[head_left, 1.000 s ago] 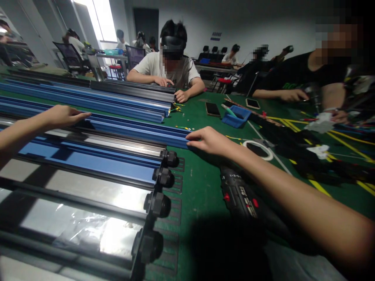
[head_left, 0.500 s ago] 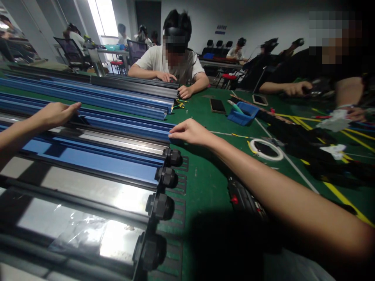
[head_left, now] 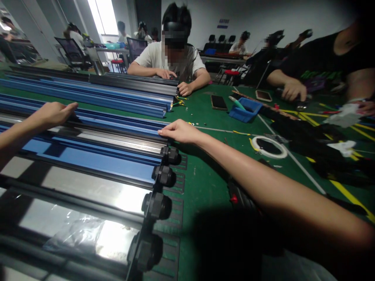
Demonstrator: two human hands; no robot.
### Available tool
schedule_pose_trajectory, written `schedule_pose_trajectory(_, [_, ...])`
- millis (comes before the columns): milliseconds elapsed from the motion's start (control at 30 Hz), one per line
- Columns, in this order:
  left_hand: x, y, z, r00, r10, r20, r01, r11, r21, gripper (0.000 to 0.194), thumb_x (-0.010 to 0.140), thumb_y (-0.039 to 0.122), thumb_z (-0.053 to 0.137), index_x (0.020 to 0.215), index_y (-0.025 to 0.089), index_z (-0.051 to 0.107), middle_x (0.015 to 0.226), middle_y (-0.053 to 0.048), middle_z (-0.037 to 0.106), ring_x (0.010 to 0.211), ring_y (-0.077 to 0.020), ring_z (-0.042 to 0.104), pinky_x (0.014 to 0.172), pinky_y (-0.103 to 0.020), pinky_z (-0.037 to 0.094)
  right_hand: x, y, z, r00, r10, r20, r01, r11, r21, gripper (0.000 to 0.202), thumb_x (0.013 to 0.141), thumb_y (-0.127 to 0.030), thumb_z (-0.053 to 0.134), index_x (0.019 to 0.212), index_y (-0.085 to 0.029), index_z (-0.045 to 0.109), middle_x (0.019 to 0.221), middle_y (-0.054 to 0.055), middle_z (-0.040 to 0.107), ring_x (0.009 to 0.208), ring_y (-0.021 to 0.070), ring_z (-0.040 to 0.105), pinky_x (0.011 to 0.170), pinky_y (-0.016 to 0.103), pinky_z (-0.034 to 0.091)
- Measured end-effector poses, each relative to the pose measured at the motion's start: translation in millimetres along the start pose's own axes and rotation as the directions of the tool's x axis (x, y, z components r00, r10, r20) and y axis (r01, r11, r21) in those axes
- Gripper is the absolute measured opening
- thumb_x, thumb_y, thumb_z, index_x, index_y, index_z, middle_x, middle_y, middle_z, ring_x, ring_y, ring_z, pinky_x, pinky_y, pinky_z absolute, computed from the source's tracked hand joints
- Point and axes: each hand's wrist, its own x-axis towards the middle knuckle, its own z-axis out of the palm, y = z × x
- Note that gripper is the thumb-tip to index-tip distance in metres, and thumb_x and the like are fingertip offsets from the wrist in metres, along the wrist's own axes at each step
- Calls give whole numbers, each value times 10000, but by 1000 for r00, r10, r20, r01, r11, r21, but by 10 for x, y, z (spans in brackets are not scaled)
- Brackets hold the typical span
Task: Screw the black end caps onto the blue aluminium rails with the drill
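A long blue metal profile (head_left: 123, 122) lies lengthwise in front of me. My right hand (head_left: 180, 131) pinches its near right end between thumb and fingers. Farther left, my left hand (head_left: 57, 113) is closed on the same profile, its fingertips partly hidden behind the edge. Just below runs a row of silver and blue profiles, one a wide blue strip (head_left: 108, 158). Black cable glands (head_left: 164, 175) stick out from their right ends. Clear plastic film (head_left: 73, 228) covers part of the nearest silver profile.
Across the green table, a person works at more blue profiles (head_left: 131, 103). To the right are a phone (head_left: 219, 102), a blue tray (head_left: 244, 111), a white ring-shaped roll (head_left: 269, 147) and a black tool with red parts (head_left: 238, 199). Another person's hand (head_left: 294, 89) is at far right.
My right hand has moved a little left, with the profile's end. My left hand has hardly moved. The co-worker's hand at far right has shifted. The view has turned slightly.
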Motion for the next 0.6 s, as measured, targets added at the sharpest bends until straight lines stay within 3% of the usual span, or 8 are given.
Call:
schedule_pose_trajectory(33, [-1,-6,-1,1000,-7,11,7,1000,-11,915,973,722,151,1129,62,766,734,-79,634,789,-229,546,773,-275,393,-7,-7,-1,1000,1,14,-1,1000,2,557,944,-580,589,542,-194,588,522,-47,416,553,113,329,633,316,345])
schedule_pose_trajectory(100, [-4,-21,-4,999,-25,32,26,999,-28,974,944,775,124,1129,69,768,733,-78,632,779,-229,528,790,-280,388,-21,-26,-5,999,16,39,-18,999,33,555,942,-621,572,589,-198,634,536,-41,427,563,122,351,636,312,359])
schedule_pose_trajectory(167, [-8,-37,-6,997,-61,41,62,998,-29,1028,911,818,100,1120,66,770,740,-85,646,777,-235,507,812,-288,387,-35,-52,-9,997,46,54,-50,996,79,505,948,-626,557,766,-200,760,624,-10,581,638,149,470,714,320,425])
schedule_pose_trajectory(267, [-14,-57,-4,993,-110,38,111,993,-27,1085,878,852,74,1103,50,770,808,-108,686,793,-240,490,830,-291,386,-45,-78,-2,992,98,80,-112,973,200,530,993,-603,481,1002,-187,809,962,73,770,875,208,622,899,370,481])
schedule_pose_trajectory(367, [-17,-70,-6,991,-127,37,129,991,-36,1103,862,867,45,1098,79,779,831,-109,689,784,-240,482,799,-292,379,-33,-51,26,981,138,136,-178,916,359,613,1004,-640,416,1028,-165,802,1193,137,758,1041,255,662,983,414,496])
schedule_pose_trajectory(600, [31,-156,28,985,-168,25,169,985,-37,1066,873,851,70,1073,91,790,668,-62,596,694,-208,457,712,-276,364,13,36,67,980,102,170,-167,888,429,686,954,-739,423,1045,-174,801,1244,136,745,1131,305,663,1060,478,493])
